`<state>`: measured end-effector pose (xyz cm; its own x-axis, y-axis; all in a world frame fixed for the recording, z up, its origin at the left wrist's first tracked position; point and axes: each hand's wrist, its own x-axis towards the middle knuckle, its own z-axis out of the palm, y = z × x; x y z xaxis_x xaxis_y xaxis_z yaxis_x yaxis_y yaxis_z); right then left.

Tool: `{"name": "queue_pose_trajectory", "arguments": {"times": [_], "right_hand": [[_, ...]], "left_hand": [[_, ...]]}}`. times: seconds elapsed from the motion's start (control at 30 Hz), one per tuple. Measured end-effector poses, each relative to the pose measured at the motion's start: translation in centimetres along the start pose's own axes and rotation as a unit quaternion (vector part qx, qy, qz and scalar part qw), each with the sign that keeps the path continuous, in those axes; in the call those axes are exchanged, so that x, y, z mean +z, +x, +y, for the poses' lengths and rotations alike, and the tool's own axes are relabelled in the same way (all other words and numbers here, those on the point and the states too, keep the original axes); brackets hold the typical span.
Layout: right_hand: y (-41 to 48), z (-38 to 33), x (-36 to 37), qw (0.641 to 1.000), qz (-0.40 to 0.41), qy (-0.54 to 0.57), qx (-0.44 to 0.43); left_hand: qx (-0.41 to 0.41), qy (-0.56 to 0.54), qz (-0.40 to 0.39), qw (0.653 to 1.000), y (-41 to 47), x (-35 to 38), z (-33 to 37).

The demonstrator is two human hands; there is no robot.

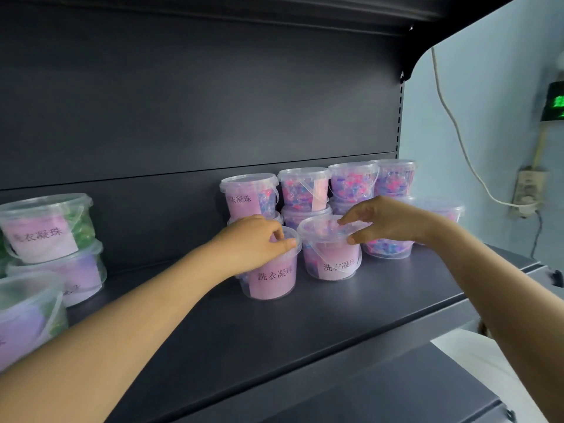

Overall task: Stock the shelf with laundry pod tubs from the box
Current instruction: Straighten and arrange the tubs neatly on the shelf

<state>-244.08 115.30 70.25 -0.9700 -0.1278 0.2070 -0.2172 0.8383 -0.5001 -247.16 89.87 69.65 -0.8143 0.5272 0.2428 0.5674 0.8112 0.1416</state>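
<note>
Left hand (pixel 254 239) curled over left tub (pixel 271 274); right hand (pixel 390 222) pinching right tub (pixel 331 254) rim, before rear stack (pixel 305 190). Likely light, stiff, slick; grip rims.

dark shelf (pixel 274 325), clear lidded tubs (pixel 331 248) on it

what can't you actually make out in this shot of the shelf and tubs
Head view only:
- box: outside the frame.
- left front tub: lid covered by the left hand.
- lower back tubs: mostly hidden behind the right front tub and the right hand.
- left-edge tubs: cut off by the frame, labels incomplete.
- green sign: blurred, cut by the right edge, unreadable.
</note>
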Motion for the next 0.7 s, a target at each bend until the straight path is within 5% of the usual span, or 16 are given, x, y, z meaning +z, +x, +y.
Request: {"name": "queue_pose_trajectory", "arguments": {"times": [0.33, 0.7], "right_hand": [[-4.2, 2.5, -5.7, 0.972, 0.102, -0.186, 0.105], [-4.0, 14.7, -8.8, 0.96, 0.171, -0.146, 0.167]], "left_hand": [[0.138, 0.037, 0.059, 0.988, 6.4, -1.7, 7.2], [0.141, 0.044, 0.025, 0.989, 14.3, 2.6, 16.4]]}}
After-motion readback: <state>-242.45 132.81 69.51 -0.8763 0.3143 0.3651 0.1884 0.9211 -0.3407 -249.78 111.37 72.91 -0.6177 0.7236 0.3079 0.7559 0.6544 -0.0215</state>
